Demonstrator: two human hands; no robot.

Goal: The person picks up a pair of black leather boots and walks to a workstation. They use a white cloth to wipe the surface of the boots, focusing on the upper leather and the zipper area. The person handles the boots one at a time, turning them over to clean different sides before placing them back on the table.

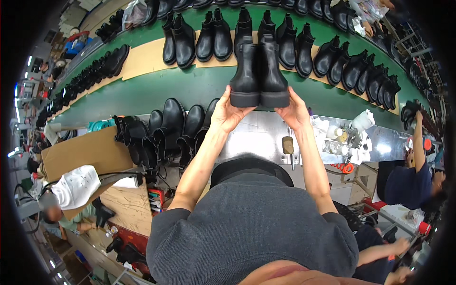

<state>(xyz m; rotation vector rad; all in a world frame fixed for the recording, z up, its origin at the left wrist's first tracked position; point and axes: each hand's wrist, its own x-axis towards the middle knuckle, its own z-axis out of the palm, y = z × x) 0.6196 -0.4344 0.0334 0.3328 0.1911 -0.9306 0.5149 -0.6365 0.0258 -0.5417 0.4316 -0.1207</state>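
Observation:
A pair of black ankle boots is held side by side over the near edge of the green bench, heels toward me. My left hand (227,114) grips the left boot (246,78) low at its heel and sole. Round the heel of the right boot (272,78) my right hand (295,113) is closed in the same way. The boots stand upright and touch each other. Behind them, more black boots (223,40) line up in pairs on brown cardboard (142,59). The boots' toes are hidden from me.
A metal ledge (251,137) runs along the near side, with a brown block tool (287,145) and white bottles (363,120) at right. More black boots (173,118) crowd the left, beside a cardboard sheet (80,149). Co-workers sit at lower left and right.

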